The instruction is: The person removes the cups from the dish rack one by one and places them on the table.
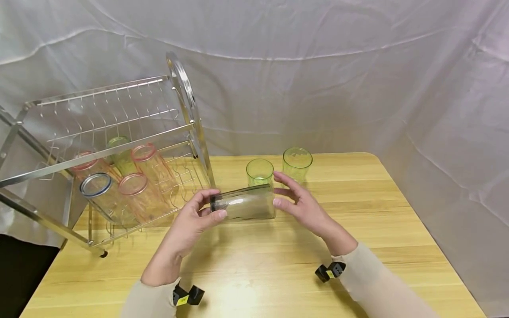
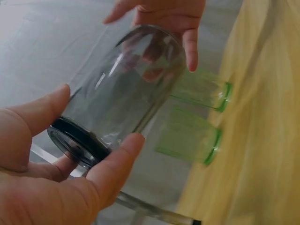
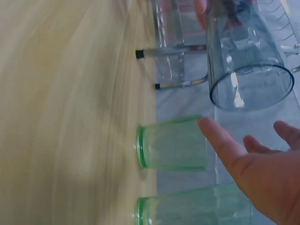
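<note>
Grey glass [image 1: 244, 204], one: held on its side above the table [image 1: 358, 212], base toward the rack [image 1: 171, 132], mouth toward the right.
Left hand [image 1: 195, 218]: thumb and fingers grip the glass round its base.
Right hand [image 1: 300, 207]: spread wide, holding nothing, just beside the mouth.

By view. Left wrist: the thick dark base [image 2: 79, 140], facing the camera. Right wrist: the full ring of the mouth [image 3: 253, 110], with a gap between it and the right hand's fingers; from the head this gap is hard to judge. Head only: the rack's upper tier, the pale sleeves [image 1: 367, 274] and the wrist cameras [image 1: 188, 295].

Counts. Green tumblers [image 1: 297, 163] upright on the table, beyond the grey glass: two. Lower tier of rack: pink-rimmed glasses [image 1: 145, 198], three; blue-rimmed glass [image 1: 105, 198], one; green glass [image 1: 124, 161], one. Wrist cameras: two. Glasses altogether: eight.
</note>
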`<action>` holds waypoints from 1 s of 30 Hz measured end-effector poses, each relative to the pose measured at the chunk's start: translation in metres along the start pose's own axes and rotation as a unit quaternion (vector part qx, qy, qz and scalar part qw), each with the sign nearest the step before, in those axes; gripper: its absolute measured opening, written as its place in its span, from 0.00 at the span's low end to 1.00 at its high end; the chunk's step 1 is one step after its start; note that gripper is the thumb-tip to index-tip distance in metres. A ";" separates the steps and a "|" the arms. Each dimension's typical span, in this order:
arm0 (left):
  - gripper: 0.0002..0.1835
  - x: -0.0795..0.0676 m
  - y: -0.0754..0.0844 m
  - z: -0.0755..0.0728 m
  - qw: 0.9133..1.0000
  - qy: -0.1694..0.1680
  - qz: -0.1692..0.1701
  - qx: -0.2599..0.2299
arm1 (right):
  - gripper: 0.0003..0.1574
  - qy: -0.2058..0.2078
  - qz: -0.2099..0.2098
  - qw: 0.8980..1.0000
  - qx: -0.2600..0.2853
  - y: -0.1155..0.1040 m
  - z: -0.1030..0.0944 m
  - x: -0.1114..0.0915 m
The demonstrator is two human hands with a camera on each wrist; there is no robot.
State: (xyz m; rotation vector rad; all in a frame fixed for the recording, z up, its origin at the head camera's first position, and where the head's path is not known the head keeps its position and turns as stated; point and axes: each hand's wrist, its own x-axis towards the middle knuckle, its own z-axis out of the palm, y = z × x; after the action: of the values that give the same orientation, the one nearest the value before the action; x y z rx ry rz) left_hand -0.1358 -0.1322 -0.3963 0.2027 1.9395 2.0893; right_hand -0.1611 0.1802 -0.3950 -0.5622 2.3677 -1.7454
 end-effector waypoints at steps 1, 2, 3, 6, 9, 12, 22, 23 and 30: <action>0.32 0.001 -0.003 0.001 1.000 -0.003 -0.002 -0.008 | 0.49 -0.019 0.000 1.000 0.017 0.000 0.001 -0.001; 0.32 0.002 -0.005 0.001 1.000 -0.005 -0.004 -0.015 | 0.52 -0.035 0.001 0.999 0.032 0.001 0.002 -0.001; 0.32 0.003 -0.007 0.002 1.000 -0.008 -0.006 -0.022 | 0.55 -0.047 0.004 0.998 0.045 0.001 0.003 -0.002; 0.32 0.005 -0.012 0.003 0.999 -0.020 -0.007 -0.042 | 0.60 -0.065 0.010 0.995 0.069 0.001 0.004 -0.003; 0.32 0.006 -0.016 0.005 0.998 -0.034 0.000 -0.050 | 0.61 -0.062 0.008 0.996 0.069 0.002 0.006 -0.005; 0.32 0.006 -0.018 0.007 0.998 -0.045 0.005 -0.052 | 0.57 -0.054 0.002 0.996 0.067 0.004 0.007 -0.006; 0.36 0.009 -0.027 0.011 0.998 -0.052 -0.005 -0.037 | 0.50 -0.040 0.006 0.995 0.086 0.007 0.010 -0.009; 0.36 0.009 -0.028 0.011 0.998 -0.047 -0.007 -0.035 | 0.50 -0.037 0.006 0.996 0.085 0.007 0.011 -0.009; 0.35 0.010 -0.031 0.015 1.000 -0.019 -0.014 0.015 | 0.48 -0.021 0.007 0.998 0.058 0.007 0.009 -0.012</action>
State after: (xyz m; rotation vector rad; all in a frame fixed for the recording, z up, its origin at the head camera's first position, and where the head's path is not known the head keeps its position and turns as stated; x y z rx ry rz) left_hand -0.1373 -0.1128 -0.4271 0.2190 1.9402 2.0251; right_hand -0.1489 0.1788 -0.4060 -0.5573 2.2202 -1.8310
